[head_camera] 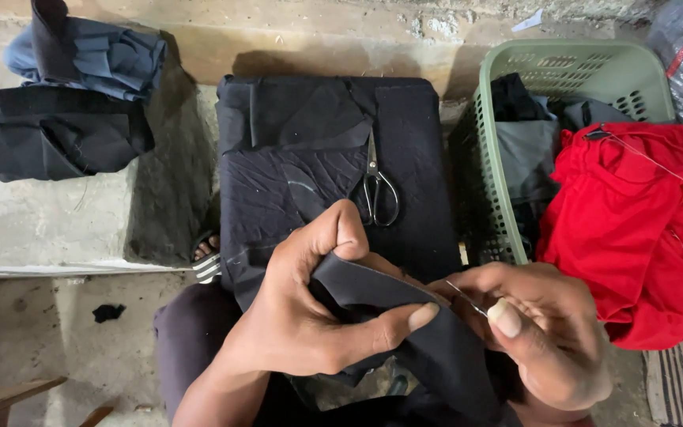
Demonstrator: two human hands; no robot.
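A: Nearest the camera, the left hand (322, 312) has a fold of black cloth (405, 316) pinched shut between thumb and forefinger, with the thumb lying across the top edge. The right hand (543, 332) is closed on a thin needle (466, 299), thumb and finger pressed together at its rear end and the point aimed at the fold.

B: So the cloth sits between the two hands, over the lap?

A: Yes — it drapes down from the left grip and runs under the right wrist. For a clean stitch I'd judge the left pinch should stay tight and close to where the needle enters, so that the edge can't slip or pucker. I cannot see any thread on the needle.

B: Anything that could go wrong?

A: The left forefinger tip lies just beside the needle point — I'd keep it clear of the needle's path.

B: And further out?

A: Beyond the hands there's a block draped in black fabric (326, 166), with scissors (377, 186) lying shut on it, handles toward the person. To the right is a green basket (579, 71) holding dark garments, with red cloth (634, 221) spilling over its near side. Far left, a folded pile of dark clothes (65, 111) rests on the concrete ledge (57, 225).
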